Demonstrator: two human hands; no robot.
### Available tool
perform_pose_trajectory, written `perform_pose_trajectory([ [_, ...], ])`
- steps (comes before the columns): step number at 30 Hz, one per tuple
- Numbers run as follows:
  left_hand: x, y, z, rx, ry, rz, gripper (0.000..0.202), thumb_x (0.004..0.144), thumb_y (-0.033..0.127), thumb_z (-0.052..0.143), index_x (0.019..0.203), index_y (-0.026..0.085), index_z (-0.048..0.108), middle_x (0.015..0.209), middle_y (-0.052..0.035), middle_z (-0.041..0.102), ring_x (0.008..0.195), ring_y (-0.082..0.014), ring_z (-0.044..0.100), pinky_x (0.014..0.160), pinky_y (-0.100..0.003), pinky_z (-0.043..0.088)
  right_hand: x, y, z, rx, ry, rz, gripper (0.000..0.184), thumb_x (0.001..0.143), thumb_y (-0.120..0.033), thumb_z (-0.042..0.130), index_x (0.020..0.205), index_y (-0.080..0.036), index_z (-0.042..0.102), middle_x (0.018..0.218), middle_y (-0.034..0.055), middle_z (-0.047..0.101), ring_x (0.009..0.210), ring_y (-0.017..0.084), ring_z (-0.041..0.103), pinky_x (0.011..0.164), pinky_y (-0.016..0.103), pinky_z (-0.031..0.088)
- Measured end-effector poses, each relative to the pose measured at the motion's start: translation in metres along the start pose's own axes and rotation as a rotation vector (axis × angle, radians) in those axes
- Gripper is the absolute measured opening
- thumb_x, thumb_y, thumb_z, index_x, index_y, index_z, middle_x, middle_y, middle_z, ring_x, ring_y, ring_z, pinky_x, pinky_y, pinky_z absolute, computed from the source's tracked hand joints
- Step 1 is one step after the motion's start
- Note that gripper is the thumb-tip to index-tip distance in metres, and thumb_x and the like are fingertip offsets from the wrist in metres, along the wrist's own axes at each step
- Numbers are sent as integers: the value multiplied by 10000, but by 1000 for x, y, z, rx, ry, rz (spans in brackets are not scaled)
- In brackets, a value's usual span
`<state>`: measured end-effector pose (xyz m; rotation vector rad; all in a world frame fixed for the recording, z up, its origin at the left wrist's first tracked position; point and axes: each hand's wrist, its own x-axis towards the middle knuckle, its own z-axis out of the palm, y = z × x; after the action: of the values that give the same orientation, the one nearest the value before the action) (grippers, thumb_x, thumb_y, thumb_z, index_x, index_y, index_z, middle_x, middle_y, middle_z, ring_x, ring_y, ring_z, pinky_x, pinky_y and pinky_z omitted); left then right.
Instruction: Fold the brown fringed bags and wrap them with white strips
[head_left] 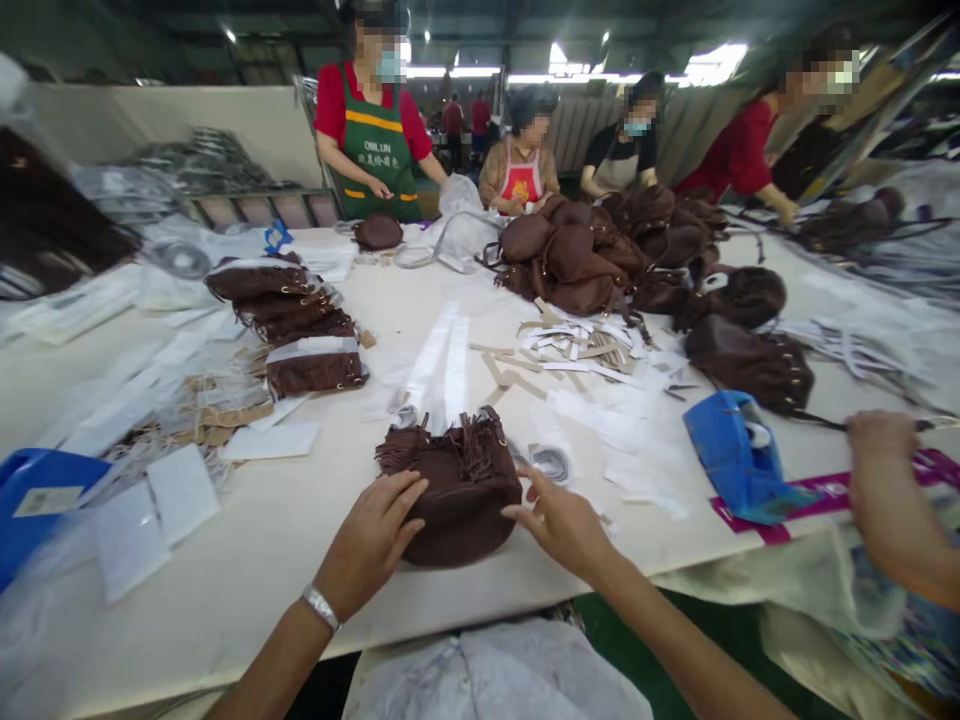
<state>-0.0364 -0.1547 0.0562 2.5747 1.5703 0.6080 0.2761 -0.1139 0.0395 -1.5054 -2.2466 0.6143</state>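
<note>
A dark brown bag [461, 500] with fringed tassels [484, 445] lies on the table right in front of me, its rounded base toward me. My left hand [382, 520] rests on the bag's left side, fingers stretched out and thumb on the brown surface. A silver bracelet [321, 608] circles that wrist. At the bag's right edge is my right hand [562, 520], its thumb and forefinger spread apart and touching or nearly touching the side. Behind the bag lie white strips [456, 365] and a grey coiled roll [551, 463].
Stacked brown bags [300, 310] stand left; a large pile of bags [585, 250] lies at the back. Blue tape dispenser [735, 450] and a co-worker's hand [885, 440] are at right. White pads [184, 490] and paper scraps [585, 340] litter the table [420, 610]. Several people work opposite.
</note>
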Motion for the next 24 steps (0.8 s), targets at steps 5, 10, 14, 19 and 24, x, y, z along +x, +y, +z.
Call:
perform_pose_trajectory([
  [5, -9, 6, 16, -38, 79, 2, 345, 932, 185, 493, 1272, 236, 532, 1289, -73, 596, 1213, -207, 540, 1039, -417, 484, -9, -23, 51, -68, 147, 1, 417, 913, -422, 556, 1236, -179, 455, 1071, 121, 664, 931, 264, 657, 713, 332, 479],
  [10, -26, 13, 27, -93, 211, -99, 358, 926, 162, 492, 1264, 272, 534, 1411, -60, 502, 1330, -221, 449, 1127, -467, 397, -5, -12, 53, 79, 106, 29, 127, 881, -177, 465, 998, -222, 487, 844, 10, 662, 781, 208, 655, 658, 283, 431],
  [14, -52, 14, 29, -181, 350, -509, 689, 888, 340, 599, 1481, 251, 261, 1491, -131, 386, 1384, -281, 379, 1123, -517, 375, -3, 6, 48, 137, 89, -29, 156, 878, -208, 441, 1019, -227, 506, 834, 8, 659, 758, 203, 642, 655, 287, 431],
  [19, -69, 18, 37, -551, 148, -714, 649, 932, 412, 508, 1502, 315, 215, 1429, -67, 510, 1250, -219, 547, 1027, -396, 475, 2, 12, 54, 250, 50, 31, 304, 915, -406, 482, 1169, -245, 521, 962, 26, 702, 761, 202, 676, 654, 293, 493],
  [24, -54, 34, 41, -378, 167, -714, 659, 936, 440, 490, 1507, 270, 210, 1369, -77, 578, 1121, -229, 637, 915, -350, 523, -4, 7, 62, 337, 36, 70, 411, 912, -462, 501, 1278, -274, 500, 1187, 37, 669, 977, 221, 675, 781, 308, 536],
])
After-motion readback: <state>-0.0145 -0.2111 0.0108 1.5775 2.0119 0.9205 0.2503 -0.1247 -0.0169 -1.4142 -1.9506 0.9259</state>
